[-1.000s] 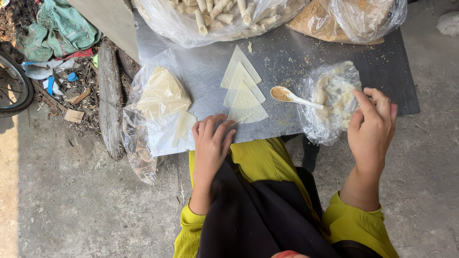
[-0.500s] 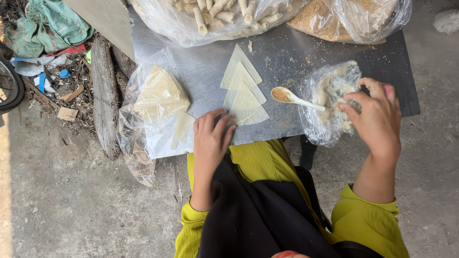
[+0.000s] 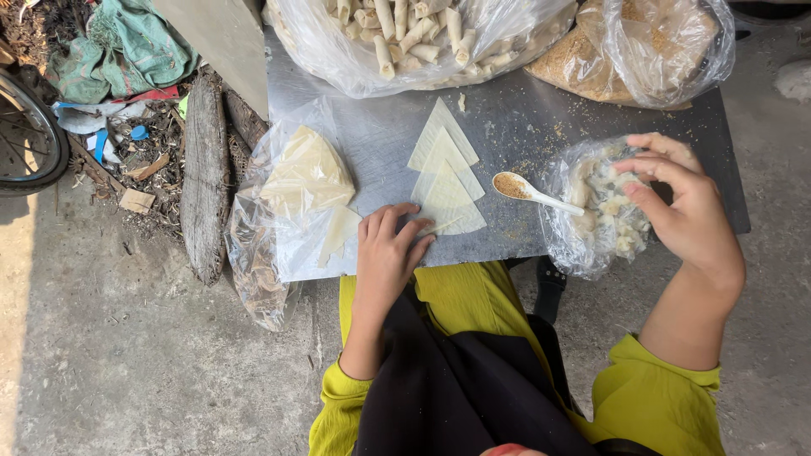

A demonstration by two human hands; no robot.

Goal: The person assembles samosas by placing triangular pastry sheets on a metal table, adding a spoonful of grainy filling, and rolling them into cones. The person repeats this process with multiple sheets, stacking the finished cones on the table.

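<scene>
Triangular wrappers (image 3: 445, 177), thin and pale, fan across the grey metal worktop (image 3: 524, 118) left of the white spoon (image 3: 535, 193). Left hand (image 3: 389, 253) presses flat on them; right hand (image 3: 684, 211), fingers pinched, has shifted beside the crinkled filling bag (image 3: 600, 207).

A grey metal counter (image 3: 507, 127) stood on a bare concrete floor (image 3: 127, 371) in bright daylight. Beside it lay a weathered wooden log (image 3: 207, 177), a crumpled green cloth (image 3: 135, 46), scattered litter (image 3: 135, 160), and a bicycle wheel (image 3: 29, 135).
</scene>
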